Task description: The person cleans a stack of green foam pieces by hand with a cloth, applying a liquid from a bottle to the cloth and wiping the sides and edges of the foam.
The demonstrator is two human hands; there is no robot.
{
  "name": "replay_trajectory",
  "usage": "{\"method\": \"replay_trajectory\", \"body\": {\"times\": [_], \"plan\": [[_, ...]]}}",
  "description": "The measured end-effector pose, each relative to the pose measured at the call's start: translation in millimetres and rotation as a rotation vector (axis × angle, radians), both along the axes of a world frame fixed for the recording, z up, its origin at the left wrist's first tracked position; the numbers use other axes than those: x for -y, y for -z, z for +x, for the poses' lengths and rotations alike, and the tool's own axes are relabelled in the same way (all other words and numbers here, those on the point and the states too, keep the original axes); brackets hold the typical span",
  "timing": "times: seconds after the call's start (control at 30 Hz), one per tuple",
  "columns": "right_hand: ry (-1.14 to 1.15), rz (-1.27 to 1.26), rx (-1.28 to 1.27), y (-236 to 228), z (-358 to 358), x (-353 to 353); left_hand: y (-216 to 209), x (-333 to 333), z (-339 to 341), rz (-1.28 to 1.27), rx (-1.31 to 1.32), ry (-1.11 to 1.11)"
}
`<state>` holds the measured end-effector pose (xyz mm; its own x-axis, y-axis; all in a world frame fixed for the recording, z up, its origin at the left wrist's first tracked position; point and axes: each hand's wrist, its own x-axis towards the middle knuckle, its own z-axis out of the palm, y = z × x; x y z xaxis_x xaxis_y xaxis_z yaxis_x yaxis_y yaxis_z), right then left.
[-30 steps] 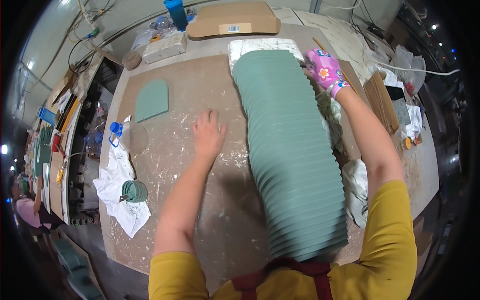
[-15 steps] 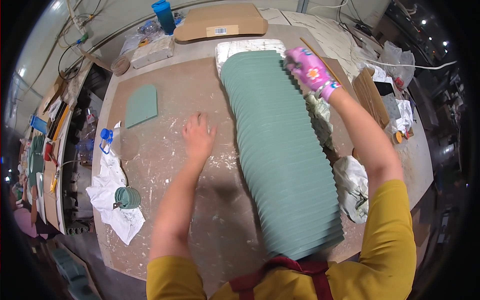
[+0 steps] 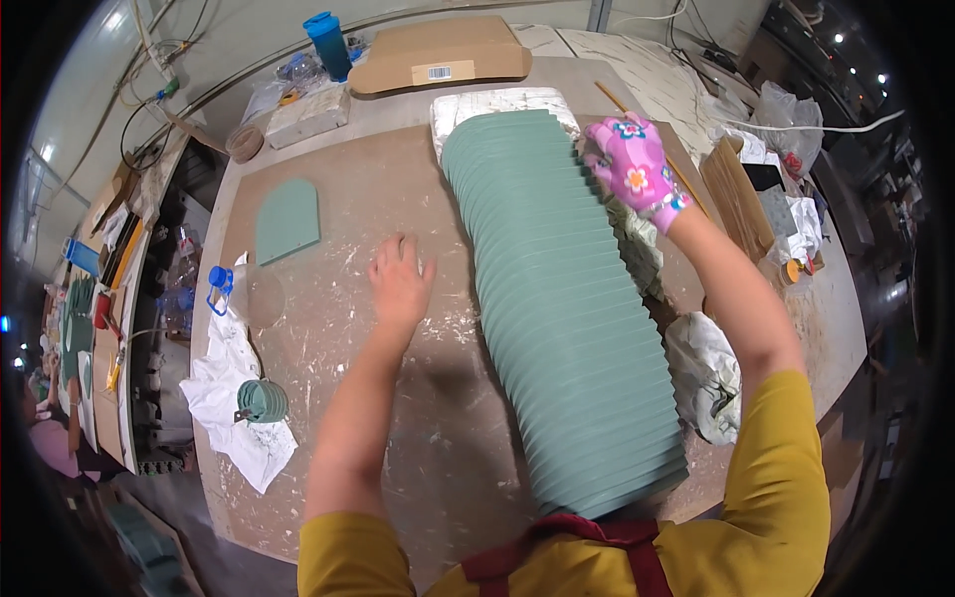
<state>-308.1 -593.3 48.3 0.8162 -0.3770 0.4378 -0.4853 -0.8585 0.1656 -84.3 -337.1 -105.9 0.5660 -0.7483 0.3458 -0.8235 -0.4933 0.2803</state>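
A long row of thin green arch-topped plates [image 3: 567, 308], leaning one over another, runs from near my body to a white block [image 3: 453, 106] at the far end. My right hand [image 3: 637, 169], in a pink flowered glove, is at the far right edge of this row. Its fingers are curled against the plate edges; anything inside them is hidden. My bare left hand [image 3: 401, 282] rests on the brown board [image 3: 398, 438] left of the row, fingers spread and holding nothing. A single green arch-shaped plate [image 3: 288, 221] lies flat farther left.
At left, a white cloth [image 3: 224, 383] lies under a round green ribbed object [image 3: 262, 401], near a blue-capped clear bottle [image 3: 220, 281]. Crumpled cloth [image 3: 704, 378] sits right of the row. A cardboard box [image 3: 443, 55] and blue bottle [image 3: 327, 46] stand at the back.
My right hand has shifted slightly nearer and to the right along the plate edges, its wrist turning. My left hand stays in about the same place on the board.
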Motion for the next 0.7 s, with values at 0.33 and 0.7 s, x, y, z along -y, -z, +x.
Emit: {"method": "replay_trajectory", "body": {"times": [0.33,0.7], "plan": [[-0.198,0.069,0.111,1.0,15.5,-13.0,-3.0,-0.1,-1.1,0.017,-0.004,-0.007],[-0.052,0.09,0.102,7.1,43.5,16.1,-4.7,-2.2,-1.2,0.02,-0.004,-0.008]]}}
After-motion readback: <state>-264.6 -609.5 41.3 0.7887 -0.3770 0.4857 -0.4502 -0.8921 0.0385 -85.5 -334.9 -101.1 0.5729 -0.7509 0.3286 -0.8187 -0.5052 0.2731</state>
